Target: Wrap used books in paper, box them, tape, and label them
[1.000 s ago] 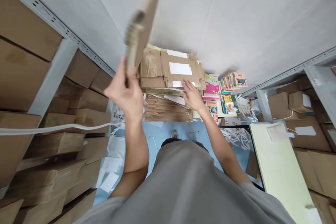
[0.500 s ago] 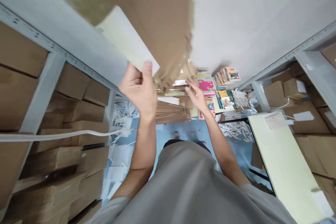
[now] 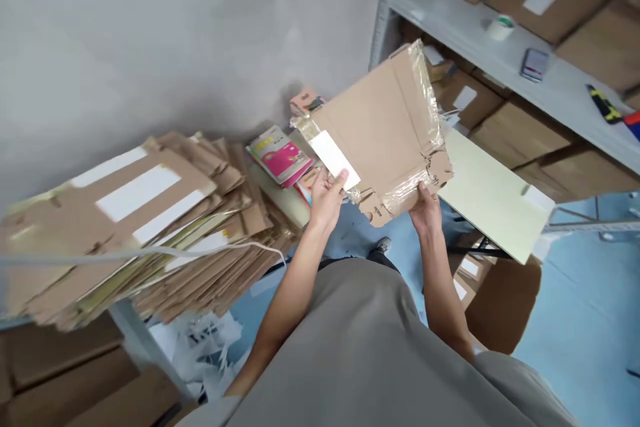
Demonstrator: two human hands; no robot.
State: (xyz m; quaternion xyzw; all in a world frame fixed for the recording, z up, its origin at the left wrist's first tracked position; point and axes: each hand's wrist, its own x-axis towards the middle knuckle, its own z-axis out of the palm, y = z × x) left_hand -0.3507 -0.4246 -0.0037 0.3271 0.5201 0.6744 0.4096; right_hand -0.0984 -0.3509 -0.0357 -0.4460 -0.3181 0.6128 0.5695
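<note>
A flattened cardboard box (image 3: 375,127) is held up in front of me, with shiny clear tape along its edges and a white label (image 3: 333,157) at its left corner. My left hand (image 3: 327,200) pinches that corner, thumb over the label. At the lower right edge my right hand (image 3: 427,210) grips the cardboard, its thumb on the near face and the other fingers behind it. To the left lies a tall stack of flattened boxes (image 3: 200,187), several of them with white labels. Books, one with a pink cover (image 3: 280,153), lie just beyond my left hand.
A pale green tabletop (image 3: 493,187) stands on the right, near an open carton (image 3: 500,300) on the floor. The grey shelf (image 3: 465,27) carries boxes, a tape roll (image 3: 501,27), a phone (image 3: 535,65) and a yellow-black cutter (image 3: 603,104). A white cable (image 3: 200,251) crosses the stack.
My view has turned right, away from the stack. The flattened box, earlier raised in my left hand close to the camera, is now lower and held in both hands.
</note>
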